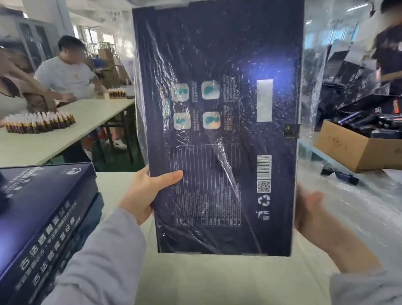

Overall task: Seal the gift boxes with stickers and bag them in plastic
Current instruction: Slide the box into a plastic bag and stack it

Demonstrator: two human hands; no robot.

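Gift box (211, 129), dark navy, held upright in the air above the near tabletop (207, 286), printed back face toward the camera. Enclosed in a clear plastic bag (310, 89), wrinkled film over the face and loose past both long edges. Small dark sticker (291, 131) on the right edge. White label (264, 100), barcode (264, 166) and QR code (263, 186) down the right side of the face.

Left hand (147, 194) gripping the lower left edge of the gift box: thumb flat on the face, fingers hidden behind. Right hand (309, 210) at the lower right edge, blurred and seen through film; fingers spread or curled, cannot tell, nor contact with the box.

Stack of matching navy boxes (32, 210) on the tabletop at near left. Rows of small brown bottles (40, 121) on a second tabletop (88, 118) at far left, a person in a white shirt (65, 77) seated beside it. Open cardboard carton (355, 151) of dark packs at far right, a person in a dark shirt (398, 48) behind it.
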